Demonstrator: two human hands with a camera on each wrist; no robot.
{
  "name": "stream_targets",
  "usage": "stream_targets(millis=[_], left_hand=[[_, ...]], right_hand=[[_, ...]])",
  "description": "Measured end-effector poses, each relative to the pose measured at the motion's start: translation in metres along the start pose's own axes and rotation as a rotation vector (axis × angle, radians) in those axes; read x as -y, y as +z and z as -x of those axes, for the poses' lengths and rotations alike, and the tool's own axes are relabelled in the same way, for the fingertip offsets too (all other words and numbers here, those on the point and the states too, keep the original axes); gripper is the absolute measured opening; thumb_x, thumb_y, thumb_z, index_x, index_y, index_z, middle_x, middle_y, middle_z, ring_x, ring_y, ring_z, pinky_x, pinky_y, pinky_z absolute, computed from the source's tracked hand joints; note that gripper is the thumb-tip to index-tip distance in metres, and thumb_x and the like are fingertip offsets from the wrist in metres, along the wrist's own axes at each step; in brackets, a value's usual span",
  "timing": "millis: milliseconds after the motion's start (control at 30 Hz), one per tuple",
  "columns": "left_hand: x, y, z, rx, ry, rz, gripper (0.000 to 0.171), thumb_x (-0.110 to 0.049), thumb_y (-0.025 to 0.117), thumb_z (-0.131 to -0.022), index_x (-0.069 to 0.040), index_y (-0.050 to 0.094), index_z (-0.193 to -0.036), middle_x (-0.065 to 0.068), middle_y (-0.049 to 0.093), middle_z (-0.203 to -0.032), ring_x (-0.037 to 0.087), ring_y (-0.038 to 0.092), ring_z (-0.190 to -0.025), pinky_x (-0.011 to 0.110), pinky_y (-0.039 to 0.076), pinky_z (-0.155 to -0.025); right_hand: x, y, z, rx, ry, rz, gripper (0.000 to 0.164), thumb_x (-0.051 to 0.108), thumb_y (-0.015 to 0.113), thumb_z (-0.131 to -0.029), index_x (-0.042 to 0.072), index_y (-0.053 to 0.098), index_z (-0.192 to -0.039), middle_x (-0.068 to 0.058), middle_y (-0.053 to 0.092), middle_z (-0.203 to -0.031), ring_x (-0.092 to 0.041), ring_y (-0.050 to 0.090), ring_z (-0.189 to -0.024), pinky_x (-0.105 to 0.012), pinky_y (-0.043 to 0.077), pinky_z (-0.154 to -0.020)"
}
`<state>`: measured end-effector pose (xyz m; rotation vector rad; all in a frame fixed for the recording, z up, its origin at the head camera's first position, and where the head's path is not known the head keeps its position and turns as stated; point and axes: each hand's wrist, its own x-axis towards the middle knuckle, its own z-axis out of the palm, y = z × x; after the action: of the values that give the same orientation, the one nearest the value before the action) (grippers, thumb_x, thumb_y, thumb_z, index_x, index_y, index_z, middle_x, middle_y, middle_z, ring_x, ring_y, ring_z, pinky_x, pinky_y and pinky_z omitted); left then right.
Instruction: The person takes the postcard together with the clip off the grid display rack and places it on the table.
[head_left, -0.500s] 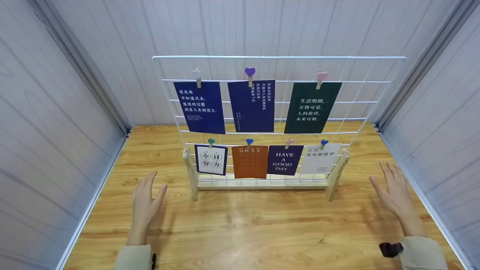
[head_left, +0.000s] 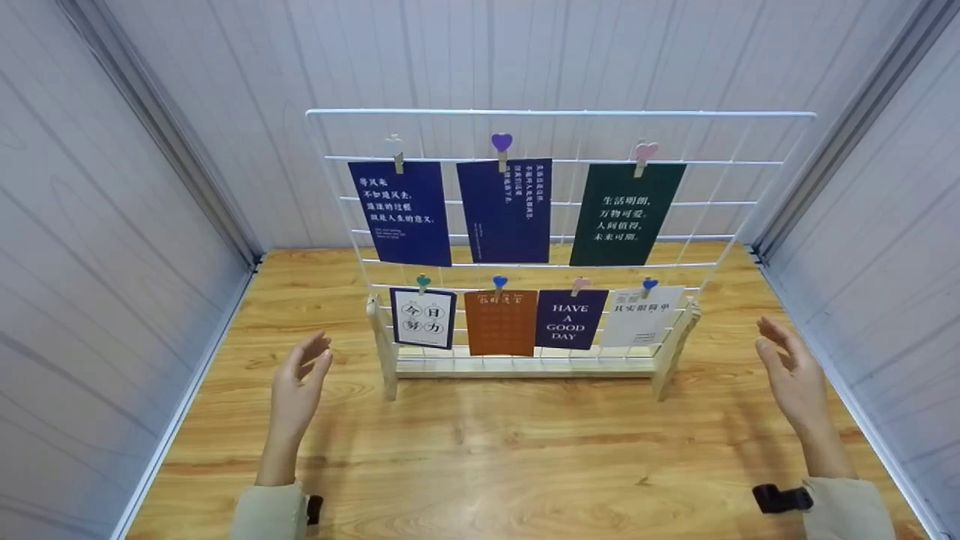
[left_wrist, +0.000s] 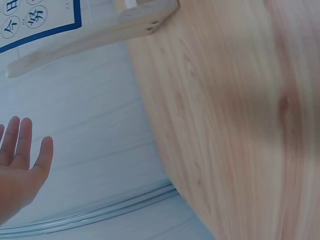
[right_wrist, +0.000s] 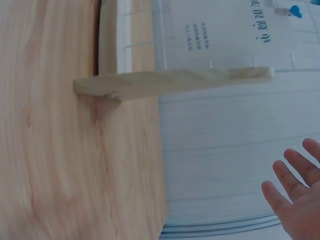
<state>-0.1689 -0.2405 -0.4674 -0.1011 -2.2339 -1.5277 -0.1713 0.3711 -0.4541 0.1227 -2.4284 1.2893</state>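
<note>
A white wire grid rack (head_left: 562, 113) stands upright in a wooden base (head_left: 525, 368) in the middle of the head view. Its upper row carries two blue cards (head_left: 409, 244) (head_left: 510, 236) and a green card (head_left: 628, 184). The lower row has a white card with a dark border (head_left: 423, 341), an orange card (head_left: 500, 330), a purple card (head_left: 551, 300) and a white card (head_left: 634, 330). Heart-topped clips, one a purple heart clip (head_left: 502, 141), pin them. To the rack's left, my left hand (head_left: 296, 386) hovers with relaxed fingers, holding nothing. Likewise empty, my right hand (head_left: 799, 386) is raised at its right.
Beneath everything lies a wood-grain tabletop (head_left: 480, 457). A pale panel wall (head_left: 187, 45) closes the back, and similar panels rise at the left (head_left: 82, 300) and right (head_left: 892, 262). Each sleeve has a black wrist device (head_left: 781, 499) at its cuff.
Both hands have turned, and their fingers are bent more than half a second ago. The rack and its cards stay in place.
</note>
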Motion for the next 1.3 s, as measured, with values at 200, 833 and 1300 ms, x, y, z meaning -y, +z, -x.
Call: stream_targets(millis=[200,833,1300], left_hand=[[-0.034,0.006,0.003,0.020,-0.022,0.086,0.027,0.001,0.049,-0.088,0.010,0.049,-0.114,0.023,0.055,-0.106,0.008,0.051,-0.092,0.015,0.040,-0.078],[-0.080,0.060,-0.003,0.194,0.085,0.297,0.023,0.005,0.050,-0.086,0.014,0.050,-0.107,0.026,0.056,-0.101,0.021,0.055,-0.093,0.025,0.043,-0.084],[-0.119,0.113,-0.005,0.403,0.133,0.383,0.025,0.003,0.050,-0.087,0.013,0.050,-0.110,0.023,0.056,-0.103,0.030,0.053,-0.097,0.037,0.042,-0.084]], right_hand=[[0.014,0.004,-0.002,-0.064,-0.033,-0.119,0.034,0.005,0.046,-0.091,-0.008,0.044,-0.122,-0.007,0.053,-0.116,-0.007,0.044,-0.105,-0.012,0.036,-0.082],[0.070,0.009,-0.018,0.076,-0.223,-0.583,0.027,-0.005,0.042,-0.089,-0.013,0.048,-0.114,-0.014,0.058,-0.106,-0.018,0.054,-0.098,-0.021,0.042,-0.082],[0.101,0.015,-0.033,0.083,-0.212,-0.629,0.025,-0.005,0.043,-0.089,-0.017,0.048,-0.110,-0.017,0.059,-0.104,-0.022,0.056,-0.095,-0.027,0.044,-0.081]])
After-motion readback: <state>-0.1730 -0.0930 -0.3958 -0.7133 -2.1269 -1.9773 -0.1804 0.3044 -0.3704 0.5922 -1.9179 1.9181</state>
